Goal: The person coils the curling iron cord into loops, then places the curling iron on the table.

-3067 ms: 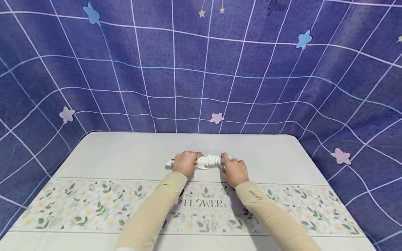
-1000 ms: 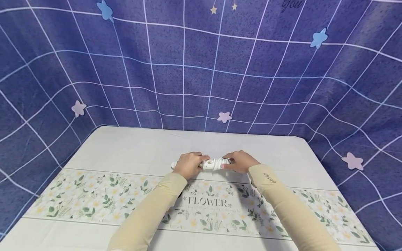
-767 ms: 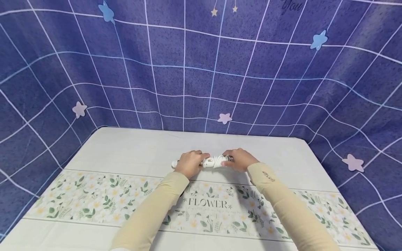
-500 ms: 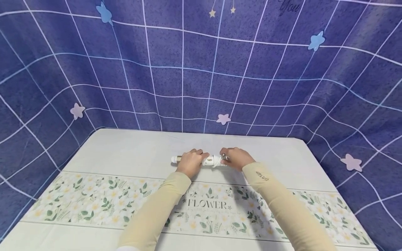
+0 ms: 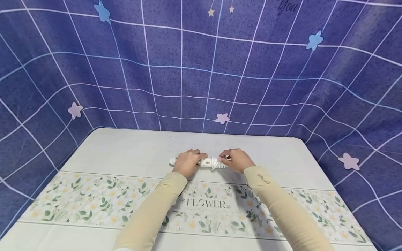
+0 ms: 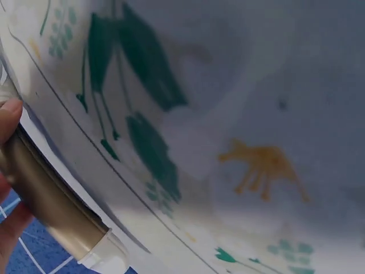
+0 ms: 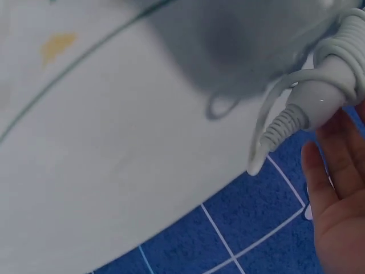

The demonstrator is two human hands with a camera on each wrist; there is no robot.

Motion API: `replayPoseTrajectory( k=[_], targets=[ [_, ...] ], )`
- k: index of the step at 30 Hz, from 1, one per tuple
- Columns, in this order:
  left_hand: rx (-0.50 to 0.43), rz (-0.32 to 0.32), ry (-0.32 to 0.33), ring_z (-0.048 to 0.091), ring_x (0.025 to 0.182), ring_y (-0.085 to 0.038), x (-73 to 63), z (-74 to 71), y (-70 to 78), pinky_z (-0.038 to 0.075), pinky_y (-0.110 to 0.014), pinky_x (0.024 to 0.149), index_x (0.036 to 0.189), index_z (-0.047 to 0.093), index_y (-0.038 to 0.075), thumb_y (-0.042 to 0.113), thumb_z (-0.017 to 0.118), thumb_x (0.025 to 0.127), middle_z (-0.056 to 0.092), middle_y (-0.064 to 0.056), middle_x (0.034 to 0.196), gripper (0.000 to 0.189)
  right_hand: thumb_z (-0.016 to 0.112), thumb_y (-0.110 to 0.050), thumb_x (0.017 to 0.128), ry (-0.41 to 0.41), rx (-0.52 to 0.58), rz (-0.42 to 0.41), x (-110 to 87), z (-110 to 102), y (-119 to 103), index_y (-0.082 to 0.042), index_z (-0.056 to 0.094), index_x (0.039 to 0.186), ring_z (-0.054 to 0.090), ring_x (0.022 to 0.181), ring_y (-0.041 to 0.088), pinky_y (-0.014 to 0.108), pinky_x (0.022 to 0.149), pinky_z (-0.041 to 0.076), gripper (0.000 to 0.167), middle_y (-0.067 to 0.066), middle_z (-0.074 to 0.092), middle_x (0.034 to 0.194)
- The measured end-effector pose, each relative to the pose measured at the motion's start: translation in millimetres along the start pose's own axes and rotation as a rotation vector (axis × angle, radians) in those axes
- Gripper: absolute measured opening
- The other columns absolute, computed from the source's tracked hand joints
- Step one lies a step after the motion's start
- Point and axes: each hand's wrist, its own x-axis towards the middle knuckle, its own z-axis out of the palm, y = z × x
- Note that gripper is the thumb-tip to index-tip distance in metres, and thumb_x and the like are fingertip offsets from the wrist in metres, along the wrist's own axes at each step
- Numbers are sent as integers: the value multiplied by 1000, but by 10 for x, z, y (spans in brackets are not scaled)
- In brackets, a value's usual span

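A curling iron (image 5: 207, 162) with a white handle lies crosswise over the far part of the table. My left hand (image 5: 187, 163) grips its gold barrel (image 6: 54, 200), whose white tip (image 6: 107, 254) sticks out on the left. White power cord (image 5: 218, 163) is wound in several coils round the handle's right end. There my right hand (image 5: 238, 160) pinches at the cord, thumb and fingers bent. In the right wrist view, the ribbed cord sleeve (image 7: 285, 125) bends into a loop beside the fingers (image 7: 319, 171). The plug cannot be made out.
A white tablecloth (image 5: 132, 150) with a flowered band and the word FLOWER covers the table. Behind and at both sides hangs a dark blue curtain (image 5: 163, 80) with a white grid and stars.
Over three seconds more cord has come to lie across the coils, and my right hand's hold has shifted. Lately it moved slightly left. My left hand has kept its grip on the barrel.
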Motion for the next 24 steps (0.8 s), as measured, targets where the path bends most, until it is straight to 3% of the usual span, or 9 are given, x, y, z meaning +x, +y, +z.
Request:
replayPoseTrajectory(
  k=[5, 16, 24],
  targets=[
    [-12, -1, 4, 69, 91, -19, -25, 9, 6, 60, -39, 70, 116, 77, 28, 15, 89, 71, 72, 4, 103, 48, 73, -25, 94, 13, 54, 26, 6, 37, 5, -10, 75, 107, 69, 97, 22, 39, 89, 56, 20, 5, 72, 105],
    [21, -42, 27, 67, 91, -21, -77, -46, 110, 60, -40, 64, 116, 77, 28, 19, 88, 72, 72, 3, 104, 46, 76, -21, 92, 27, 105, 28, 4, 89, 51, -9, 74, 108, 69, 105, 26, 44, 95, 54, 20, 8, 70, 110],
    [-41, -18, -32, 66, 90, -19, -67, -14, 31, 60, -38, 70, 121, 75, 27, 21, 92, 71, 70, 2, 102, 54, 72, -24, 95, 49, 94, -67, -65, 80, 118, -6, 72, 116, 64, 111, 30, 48, 98, 51, 28, 9, 65, 118]
  ],
)
